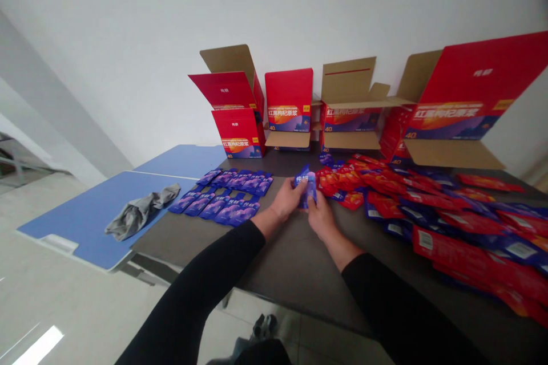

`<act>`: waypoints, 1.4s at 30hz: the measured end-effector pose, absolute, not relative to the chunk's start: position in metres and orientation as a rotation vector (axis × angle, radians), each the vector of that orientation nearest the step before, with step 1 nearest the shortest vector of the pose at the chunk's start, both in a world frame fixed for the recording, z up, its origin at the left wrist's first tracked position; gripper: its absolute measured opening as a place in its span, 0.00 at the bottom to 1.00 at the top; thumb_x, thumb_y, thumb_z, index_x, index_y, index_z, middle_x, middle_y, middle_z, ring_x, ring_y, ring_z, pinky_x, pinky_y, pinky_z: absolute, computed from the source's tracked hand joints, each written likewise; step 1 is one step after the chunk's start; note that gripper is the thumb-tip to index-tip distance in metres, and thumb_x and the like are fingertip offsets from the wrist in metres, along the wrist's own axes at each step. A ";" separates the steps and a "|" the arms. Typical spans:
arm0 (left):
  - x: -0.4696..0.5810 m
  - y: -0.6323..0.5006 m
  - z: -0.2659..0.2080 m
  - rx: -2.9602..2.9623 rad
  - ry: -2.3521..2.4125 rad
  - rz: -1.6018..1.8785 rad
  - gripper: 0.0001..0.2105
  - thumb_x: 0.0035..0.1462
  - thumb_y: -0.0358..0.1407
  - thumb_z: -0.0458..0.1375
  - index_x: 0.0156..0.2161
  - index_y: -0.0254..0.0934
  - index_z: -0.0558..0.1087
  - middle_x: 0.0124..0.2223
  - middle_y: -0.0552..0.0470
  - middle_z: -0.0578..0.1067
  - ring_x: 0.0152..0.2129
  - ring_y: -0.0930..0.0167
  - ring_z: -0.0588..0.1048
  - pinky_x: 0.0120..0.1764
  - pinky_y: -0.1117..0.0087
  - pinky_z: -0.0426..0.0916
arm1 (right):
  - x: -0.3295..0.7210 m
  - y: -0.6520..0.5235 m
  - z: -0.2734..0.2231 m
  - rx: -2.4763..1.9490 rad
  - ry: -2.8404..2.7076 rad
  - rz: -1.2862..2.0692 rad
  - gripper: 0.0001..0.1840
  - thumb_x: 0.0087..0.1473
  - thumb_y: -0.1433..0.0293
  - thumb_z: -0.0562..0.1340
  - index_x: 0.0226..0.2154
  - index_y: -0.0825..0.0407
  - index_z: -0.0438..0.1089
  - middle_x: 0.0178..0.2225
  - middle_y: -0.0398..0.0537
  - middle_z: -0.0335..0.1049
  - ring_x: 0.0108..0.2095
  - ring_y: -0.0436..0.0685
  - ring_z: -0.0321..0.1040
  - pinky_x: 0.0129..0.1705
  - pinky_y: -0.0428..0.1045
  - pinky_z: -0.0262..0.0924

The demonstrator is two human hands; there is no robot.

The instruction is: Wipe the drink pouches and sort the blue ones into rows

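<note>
Between my two hands, above the middle of the dark table [282, 265], is a purple-blue pouch [306, 185] with white lettering. My left hand [287, 198] grips its left edge with the thumb across the front. Fingers of my right hand [320, 214] are closed on its lower right edge. To the left lie two rows of overlapping purple pouches [222, 205], print side up. A loose heap of red pouches [385, 182] and blue ones spreads to the right, its near end close to my right hand.
Along the wall stand several red cartons, including a closed-looking one [237, 134], one with a lowered flap [289, 102] and a wide open one [454, 102] at right. A grey cloth [141, 214] lies on the blue table [98, 205] adjoining at left.
</note>
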State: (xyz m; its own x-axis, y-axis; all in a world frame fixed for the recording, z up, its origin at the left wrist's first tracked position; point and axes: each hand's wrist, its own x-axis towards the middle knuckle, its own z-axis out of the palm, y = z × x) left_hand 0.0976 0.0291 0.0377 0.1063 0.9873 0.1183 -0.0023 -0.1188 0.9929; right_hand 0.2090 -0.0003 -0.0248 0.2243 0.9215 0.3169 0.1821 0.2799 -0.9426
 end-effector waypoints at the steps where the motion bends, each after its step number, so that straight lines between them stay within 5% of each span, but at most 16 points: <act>1: 0.097 0.032 0.040 1.303 1.070 1.228 0.15 0.56 0.46 0.63 0.36 0.34 0.72 0.30 0.51 0.75 0.25 0.74 0.72 0.29 0.75 0.67 | 0.208 -0.001 -0.024 -1.183 -1.247 0.767 0.27 0.59 0.51 0.52 0.52 0.51 0.66 0.52 0.57 0.70 0.46 0.61 0.72 0.40 0.54 0.73; 8: 0.088 0.052 0.051 1.080 0.982 1.317 0.16 0.44 0.34 0.71 0.33 0.36 0.68 0.27 0.57 0.71 0.22 0.77 0.70 0.28 0.76 0.65 | 0.205 -0.005 -0.021 -1.185 -1.262 0.871 0.24 0.59 0.52 0.54 0.48 0.52 0.66 0.45 0.54 0.73 0.34 0.56 0.74 0.33 0.51 0.73; 15: 0.095 0.055 0.050 1.111 1.053 1.415 0.14 0.48 0.27 0.67 0.36 0.36 0.66 0.27 0.58 0.71 0.22 0.79 0.70 0.28 0.78 0.66 | 0.206 -0.007 -0.018 -1.283 -1.326 0.810 0.16 0.60 0.57 0.55 0.42 0.50 0.67 0.36 0.48 0.74 0.29 0.55 0.74 0.32 0.49 0.70; 20: 0.097 0.045 0.046 1.202 1.186 1.303 0.27 0.53 0.35 0.68 0.54 0.33 0.62 0.46 0.43 0.75 0.34 0.73 0.76 0.37 0.72 0.71 | 0.206 -0.003 -0.021 -1.221 -1.265 0.818 0.18 0.60 0.58 0.53 0.45 0.51 0.66 0.42 0.53 0.74 0.34 0.57 0.74 0.34 0.51 0.72; 24: 0.097 0.023 0.033 1.333 1.246 1.150 0.42 0.48 0.42 0.71 0.62 0.34 0.55 0.58 0.34 0.68 0.45 0.66 0.75 0.48 0.65 0.71 | 0.208 -0.001 -0.023 -1.232 -1.309 0.646 0.18 0.59 0.62 0.53 0.47 0.52 0.68 0.46 0.56 0.73 0.45 0.62 0.72 0.48 0.58 0.69; 28: 0.101 0.009 0.021 1.415 1.194 1.116 0.39 0.51 0.42 0.69 0.63 0.33 0.57 0.57 0.34 0.70 0.48 0.65 0.74 0.55 0.62 0.67 | 0.211 -0.004 -0.020 -1.233 -1.398 0.542 0.22 0.56 0.68 0.54 0.53 0.53 0.68 0.49 0.57 0.70 0.52 0.63 0.68 0.57 0.60 0.61; 34: 0.088 0.020 0.031 1.572 1.264 1.087 0.27 0.59 0.42 0.61 0.60 0.31 0.63 0.52 0.38 0.75 0.43 0.66 0.77 0.48 0.66 0.70 | 0.208 -0.007 -0.019 -1.110 -1.487 0.641 0.26 0.56 0.66 0.57 0.57 0.51 0.66 0.49 0.55 0.67 0.49 0.60 0.69 0.55 0.57 0.64; 42: 0.006 0.069 0.068 2.178 2.101 0.571 0.27 0.58 0.46 0.59 0.56 0.28 0.67 0.52 0.33 0.74 0.50 0.58 0.74 0.53 0.65 0.66 | 0.205 -0.004 -0.028 -1.089 -1.435 0.680 0.25 0.53 0.70 0.58 0.55 0.50 0.65 0.50 0.54 0.66 0.46 0.57 0.68 0.49 0.57 0.67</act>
